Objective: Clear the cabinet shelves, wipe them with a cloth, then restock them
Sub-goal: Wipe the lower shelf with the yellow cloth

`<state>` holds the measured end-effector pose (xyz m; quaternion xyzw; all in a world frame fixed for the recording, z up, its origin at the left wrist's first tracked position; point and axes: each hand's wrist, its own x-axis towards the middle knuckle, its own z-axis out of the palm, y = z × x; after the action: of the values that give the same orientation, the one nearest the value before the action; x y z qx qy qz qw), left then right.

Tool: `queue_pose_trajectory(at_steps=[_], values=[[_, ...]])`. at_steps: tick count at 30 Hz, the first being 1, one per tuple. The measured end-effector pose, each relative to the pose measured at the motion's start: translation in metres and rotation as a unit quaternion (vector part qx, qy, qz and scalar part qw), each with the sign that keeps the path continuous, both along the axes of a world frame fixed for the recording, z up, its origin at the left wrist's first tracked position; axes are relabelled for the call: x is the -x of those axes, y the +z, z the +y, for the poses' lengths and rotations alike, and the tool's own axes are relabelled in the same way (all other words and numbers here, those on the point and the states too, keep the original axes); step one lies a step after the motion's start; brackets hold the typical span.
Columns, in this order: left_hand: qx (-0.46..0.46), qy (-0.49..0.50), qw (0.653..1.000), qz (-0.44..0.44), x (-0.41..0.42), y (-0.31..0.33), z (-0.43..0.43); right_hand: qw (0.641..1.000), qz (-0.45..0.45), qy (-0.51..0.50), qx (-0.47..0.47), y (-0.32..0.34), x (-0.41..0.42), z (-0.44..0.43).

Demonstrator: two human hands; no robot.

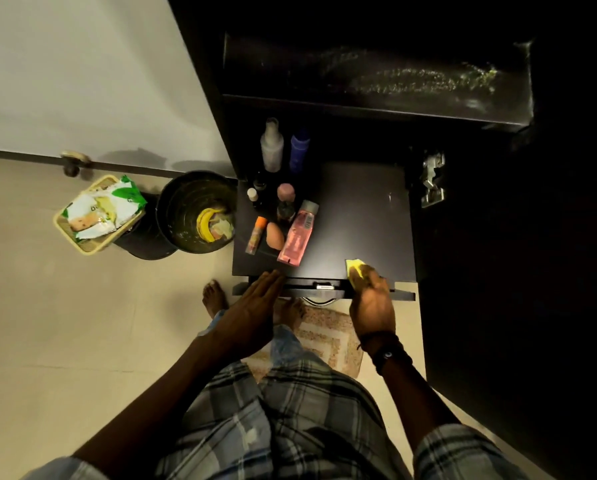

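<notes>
Two bare hands work at the front edge of a dark lower shelf (366, 216) of the black cabinet (498, 271). The right hand (373, 299) is clenched on a yellow cloth (356, 266), pressing it flat onto the shelf near the front right corner; only a small wedge of cloth shows past the fingers, pointing away from the person and slightly left. The left hand (252, 306) is released, fingers straight and together, its long axis running up and to the right, fingertips touching the shelf's front lip just left of centre.

Toiletries crowd the left part of the shelf. A pink bottle (297, 237) lies on its side, long axis running front to back, grey cap toward the rear. Just left of it sits a peach egg-shaped sponge (274, 235), and beside that an orange-capped tube (255, 235) lies with its cap pointing to the back. Behind them stand a pink-lidded jar (286, 192), a clear spray bottle (272, 147) and a blue bottle (300, 147), both upright (several small dark bottles near them are too dim to tell apart).

The upper shelf (376, 74) is bare and shows pale streaks. On the floor to the left stand a black bin (176, 209) holding a banana peel and a yellow basket (96, 216) of packets.
</notes>
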<state>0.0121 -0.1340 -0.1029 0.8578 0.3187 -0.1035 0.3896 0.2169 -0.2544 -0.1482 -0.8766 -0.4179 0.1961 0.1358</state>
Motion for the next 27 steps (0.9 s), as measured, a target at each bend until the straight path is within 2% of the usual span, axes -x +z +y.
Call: queue_pose_trajectory(at_steps=[6,9,11,14,19,24,27], values=[[0.007,0.039,0.999,0.02,0.019,-0.007,0.016,0.991,0.077,-0.107,0.015,0.01,0.015,0.047],[0.007,0.013,1.0,0.023,0.031,-0.009,0.024,0.993,0.091,-0.068,0.034,-0.003,0.053,0.05],[0.024,-0.03,0.998,0.042,0.043,-0.016,0.031,0.988,0.123,-0.091,0.02,-0.008,0.075,0.047],[0.004,-0.076,0.994,0.079,0.056,-0.019,0.048,0.991,0.1,-0.074,0.053,-0.006,0.102,0.054],[0.035,-0.046,0.991,0.121,0.083,-0.02,0.073,0.996,0.053,-0.035,0.063,0.004,0.142,0.089],[0.073,-0.007,0.99,0.124,0.103,-0.02,0.103,0.992,0.093,0.004,0.079,0.005,0.177,0.123],[0.125,0.034,0.986,0.106,0.125,-0.024,0.123,0.993,0.079,0.011,0.088,0.005,0.188,0.141]])
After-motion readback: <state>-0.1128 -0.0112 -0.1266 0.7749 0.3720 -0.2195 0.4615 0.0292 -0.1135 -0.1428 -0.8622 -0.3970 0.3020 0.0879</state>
